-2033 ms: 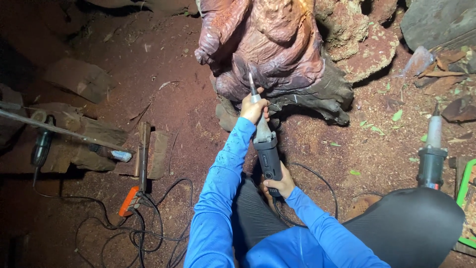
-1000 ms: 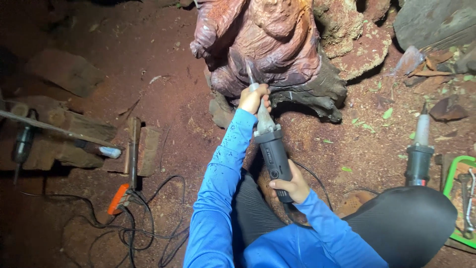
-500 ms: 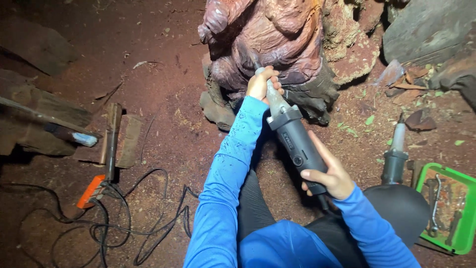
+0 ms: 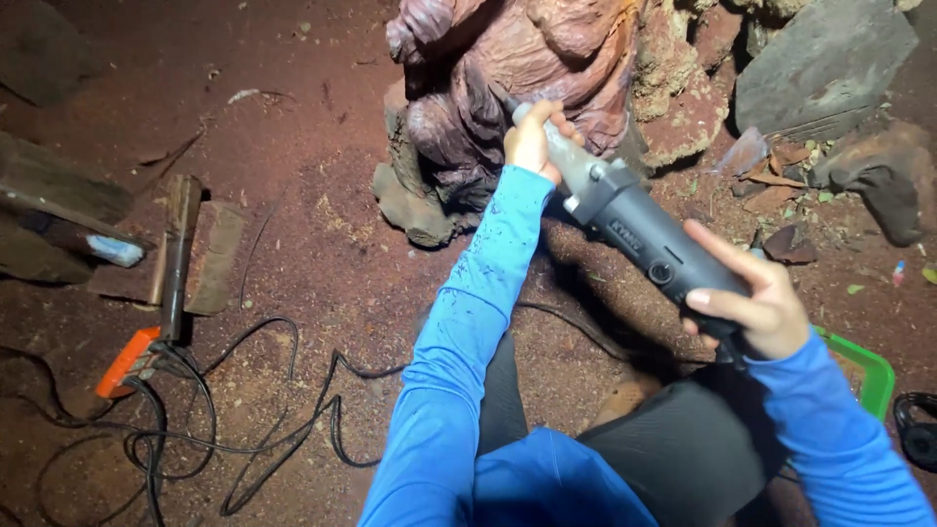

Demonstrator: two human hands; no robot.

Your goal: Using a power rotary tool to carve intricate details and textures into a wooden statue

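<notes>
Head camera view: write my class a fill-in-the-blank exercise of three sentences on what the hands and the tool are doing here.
1. The left hand grips the front of the grey power tool, close to the reddish wooden ____.
2. The right hand holds the tool's ____ end.
3. Black cables lie on the red ground to the person's ____.

Missing words: carving; rear; left

You are gripping the die grinder (image 4: pixel 634 220) with both hands: left hand (image 4: pixel 532 137) at its nose against the wooden carving (image 4: pixel 508 68), right hand (image 4: pixel 752 303) wrapping its rear.
</notes>
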